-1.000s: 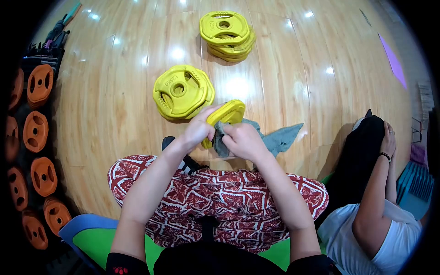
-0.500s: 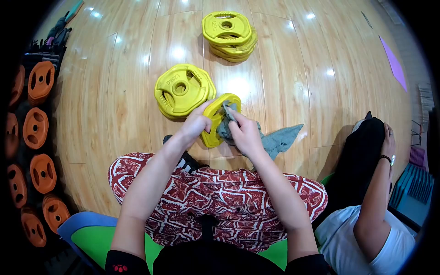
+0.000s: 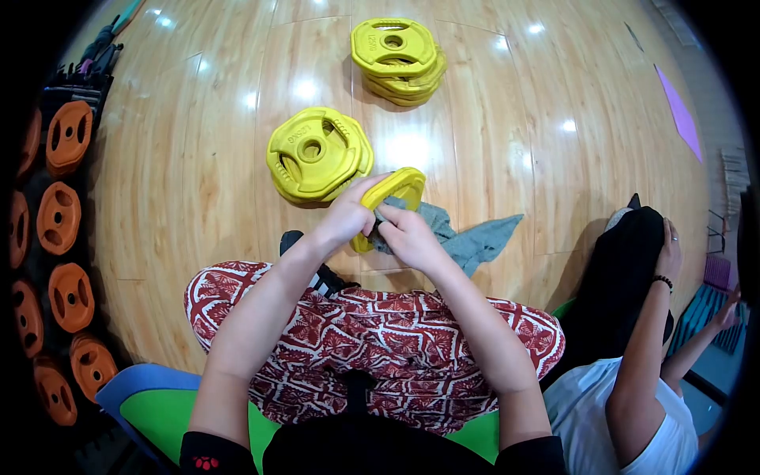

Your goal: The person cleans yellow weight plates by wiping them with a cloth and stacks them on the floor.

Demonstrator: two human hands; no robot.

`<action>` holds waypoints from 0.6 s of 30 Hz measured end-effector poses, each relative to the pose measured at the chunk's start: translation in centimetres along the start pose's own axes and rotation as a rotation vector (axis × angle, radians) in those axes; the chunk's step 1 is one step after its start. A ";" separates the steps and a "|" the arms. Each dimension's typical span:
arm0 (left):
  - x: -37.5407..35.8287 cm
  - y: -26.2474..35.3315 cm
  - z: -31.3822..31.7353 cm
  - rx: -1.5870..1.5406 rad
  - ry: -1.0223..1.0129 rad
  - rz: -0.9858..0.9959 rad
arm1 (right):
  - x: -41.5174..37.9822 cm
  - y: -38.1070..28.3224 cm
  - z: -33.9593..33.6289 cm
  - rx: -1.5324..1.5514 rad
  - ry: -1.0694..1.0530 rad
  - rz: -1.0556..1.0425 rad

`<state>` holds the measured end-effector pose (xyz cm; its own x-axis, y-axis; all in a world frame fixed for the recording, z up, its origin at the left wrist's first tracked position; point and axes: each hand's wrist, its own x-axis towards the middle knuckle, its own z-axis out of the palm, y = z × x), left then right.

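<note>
A yellow weight plate (image 3: 406, 182) is tilted up on its edge above the floor in front of my crossed legs. My left hand (image 3: 348, 214) is closed around its left rim. My right hand (image 3: 408, 237) pinches a grey cloth (image 3: 479, 239) against the plate's face, and the cloth's loose end trails to the right. Part of the plate's lower half is hidden by my hands and the cloth. Just beyond my left hand lies a stack of yellow weight plates (image 3: 305, 170), the top one marked 1.25KG.
Farther off stands a second stack of yellow plates (image 3: 396, 67). Orange plates (image 3: 71, 297) fill a rack on the left. A person in a white shirt (image 3: 609, 404) sits close on my right, one hand on a knee. A purple mat (image 3: 679, 111) lies at the far right.
The held plate has turned more edge-on and shifted slightly right. My right hand, with the cloth, has moved down and left, closer to my left hand.
</note>
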<state>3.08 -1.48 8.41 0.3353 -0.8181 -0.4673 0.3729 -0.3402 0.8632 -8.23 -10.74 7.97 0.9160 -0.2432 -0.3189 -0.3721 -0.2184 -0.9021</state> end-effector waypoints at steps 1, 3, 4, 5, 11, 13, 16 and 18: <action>-0.1 0.2 0.0 0.000 0.000 0.001 | 0.0 0.1 0.1 -0.001 0.001 -0.001; -0.4 0.6 -0.2 -0.116 -0.013 -0.050 | 0.2 0.0 0.4 0.093 0.008 0.003; -0.4 0.4 -0.3 -0.113 -0.011 -0.050 | 0.2 -0.2 0.4 0.096 0.007 0.001; -0.2 0.0 -0.4 -0.135 -0.011 -0.056 | 0.1 -0.3 0.1 0.065 -0.022 0.014; 0.2 -0.1 -0.8 -0.184 0.075 -0.068 | -0.6 0.9 -3.1 0.295 0.197 0.170; 0.5 -0.6 -1.6 -0.316 0.107 -0.056 | -0.6 1.2 -4.8 0.412 0.472 0.268; 0.8 -1.4 -1.7 -0.373 0.165 -0.079 | -0.6 1.5 -5.6 0.422 0.605 0.336; 0.8 -1.5 -1.9 -0.386 0.158 -0.083 | -0.6 2.4 -3.2 0.207 0.551 0.207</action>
<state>4.41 -0.77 6.41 0.4075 -0.7038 -0.5819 0.6908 -0.1792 0.7005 -10.19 -14.17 6.95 0.5959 -0.7246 -0.3463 -0.4462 0.0598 -0.8929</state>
